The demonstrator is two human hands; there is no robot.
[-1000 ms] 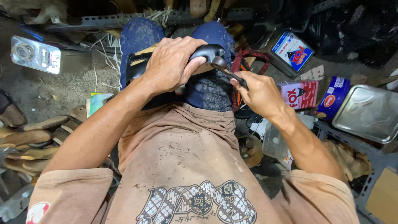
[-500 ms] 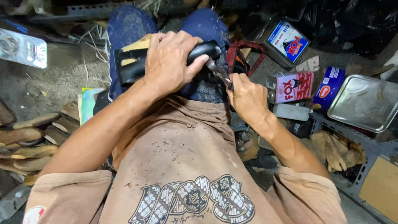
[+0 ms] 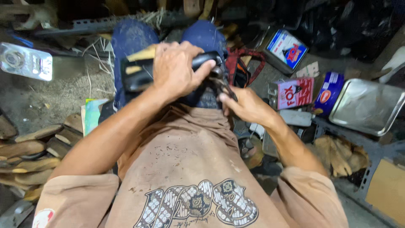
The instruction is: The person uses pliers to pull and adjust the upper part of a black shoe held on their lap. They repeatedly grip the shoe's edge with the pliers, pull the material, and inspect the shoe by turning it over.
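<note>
Far left: a shiny metal plate [image 3: 26, 61] lies on the dusty floor; below it, a stack of wooden sole pieces [image 3: 25, 154] sits beside the person's left arm. Centre: a black shoe [image 3: 141, 74] rests across the person's knees, which are clad in blue trousers. The left hand [image 3: 179, 69] lies over the shoe, fingers wrapped and clamped on its upper. Just right of it, the right hand [image 3: 244, 105] is closed around a slim metal tool [image 3: 222, 83], probably pincers, whose tip meets the shoe's end; the blur leaves the tool's exact kind uncertain. Right: a red-and-white tin [image 3: 295, 93] stands on the cluttered floor, a blue round tin [image 3: 328, 93] just beside it, then a steel tray [image 3: 367, 106]. Above them lies a blue-and-white flat can [image 3: 287, 48].
</note>
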